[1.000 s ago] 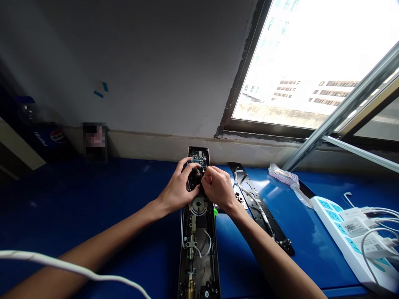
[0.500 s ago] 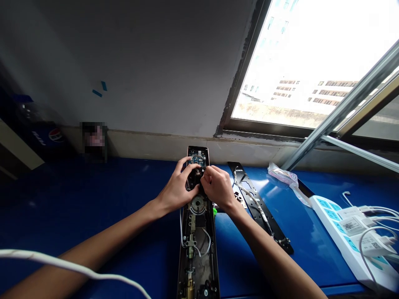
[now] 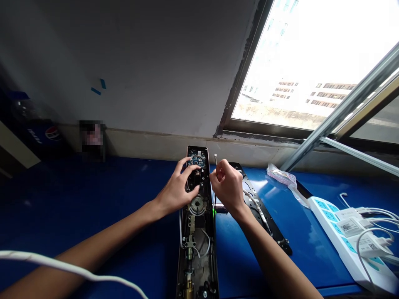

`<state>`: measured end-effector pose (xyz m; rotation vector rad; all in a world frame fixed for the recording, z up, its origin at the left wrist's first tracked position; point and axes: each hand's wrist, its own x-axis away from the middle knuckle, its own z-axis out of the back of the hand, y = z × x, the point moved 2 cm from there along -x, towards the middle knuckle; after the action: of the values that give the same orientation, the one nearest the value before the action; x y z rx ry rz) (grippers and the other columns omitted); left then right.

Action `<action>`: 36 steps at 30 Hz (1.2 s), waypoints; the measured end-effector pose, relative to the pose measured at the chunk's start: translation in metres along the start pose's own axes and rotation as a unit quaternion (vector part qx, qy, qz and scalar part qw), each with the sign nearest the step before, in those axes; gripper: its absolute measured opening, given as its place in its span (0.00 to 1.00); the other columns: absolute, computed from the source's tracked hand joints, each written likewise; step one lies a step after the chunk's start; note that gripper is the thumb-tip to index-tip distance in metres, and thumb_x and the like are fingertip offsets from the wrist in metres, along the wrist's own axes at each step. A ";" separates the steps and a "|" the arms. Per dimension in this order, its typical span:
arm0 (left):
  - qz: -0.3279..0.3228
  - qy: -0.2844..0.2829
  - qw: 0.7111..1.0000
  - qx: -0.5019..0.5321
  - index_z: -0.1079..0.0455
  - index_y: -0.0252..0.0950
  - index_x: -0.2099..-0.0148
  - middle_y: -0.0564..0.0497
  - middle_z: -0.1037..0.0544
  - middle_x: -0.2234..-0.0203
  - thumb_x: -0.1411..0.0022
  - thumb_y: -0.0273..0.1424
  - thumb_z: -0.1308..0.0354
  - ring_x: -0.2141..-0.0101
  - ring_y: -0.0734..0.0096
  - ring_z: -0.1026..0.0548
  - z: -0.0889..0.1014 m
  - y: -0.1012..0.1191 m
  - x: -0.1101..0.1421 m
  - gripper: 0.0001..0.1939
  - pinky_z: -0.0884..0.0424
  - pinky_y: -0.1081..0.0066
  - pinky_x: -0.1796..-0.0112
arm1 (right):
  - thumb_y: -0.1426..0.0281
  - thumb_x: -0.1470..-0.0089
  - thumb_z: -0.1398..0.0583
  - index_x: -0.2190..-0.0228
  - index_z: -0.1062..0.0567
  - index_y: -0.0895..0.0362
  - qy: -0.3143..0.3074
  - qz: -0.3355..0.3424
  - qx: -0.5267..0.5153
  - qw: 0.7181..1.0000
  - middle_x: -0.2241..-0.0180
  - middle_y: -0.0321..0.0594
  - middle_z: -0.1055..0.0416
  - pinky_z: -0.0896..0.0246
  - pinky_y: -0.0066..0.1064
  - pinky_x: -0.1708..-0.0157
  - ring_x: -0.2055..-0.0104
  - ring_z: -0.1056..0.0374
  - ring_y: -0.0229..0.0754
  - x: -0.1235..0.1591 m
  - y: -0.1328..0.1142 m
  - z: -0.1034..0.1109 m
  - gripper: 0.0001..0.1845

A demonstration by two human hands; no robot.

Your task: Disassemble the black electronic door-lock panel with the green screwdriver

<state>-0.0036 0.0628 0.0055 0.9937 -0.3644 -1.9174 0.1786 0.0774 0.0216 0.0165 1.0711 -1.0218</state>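
A long, narrow black lock housing (image 3: 199, 265) lies open in front of me, showing metal mechanisms, wires and a blue circuit board (image 3: 197, 159) at its far end. My left hand (image 3: 177, 189) rests over its upper part, with thumb and fingers spread around a dark component (image 3: 197, 177). Just right of the housing, my right hand (image 3: 228, 182) is closed in a pinch. A thin cable with a white plug (image 3: 215, 156) sticks up by its fingertips and appears held there; the grip itself is partly hidden.
A black back plate (image 3: 271, 220) with a wrapped cable lies on the blue table (image 3: 124, 232) beyond my right hand. Farther right is a white power strip (image 3: 330, 224) with plugged-in chargers. A plastic packet (image 3: 282, 174) lies near the wall. A white cable (image 3: 71, 268) crosses the lower left.
My right hand has moved right, away from the housing, and the thin cable with the white plug now shows beside it. My left hand has stayed in place.
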 end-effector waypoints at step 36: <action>0.007 0.017 1.000 0.016 0.55 0.49 0.26 0.43 0.48 0.30 0.39 0.28 0.36 0.29 0.50 0.45 0.000 0.000 0.001 0.46 0.44 0.50 0.31 | 0.72 0.35 0.42 0.68 0.30 0.54 -0.278 0.052 -0.060 0.957 0.73 0.32 0.29 0.44 0.27 0.70 0.72 0.37 0.35 -0.055 -0.005 -0.012 0.07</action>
<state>-0.0039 0.0619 0.0050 1.0412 -0.3816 -1.8848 0.1616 0.1176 0.0574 -0.2954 0.6058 -0.7953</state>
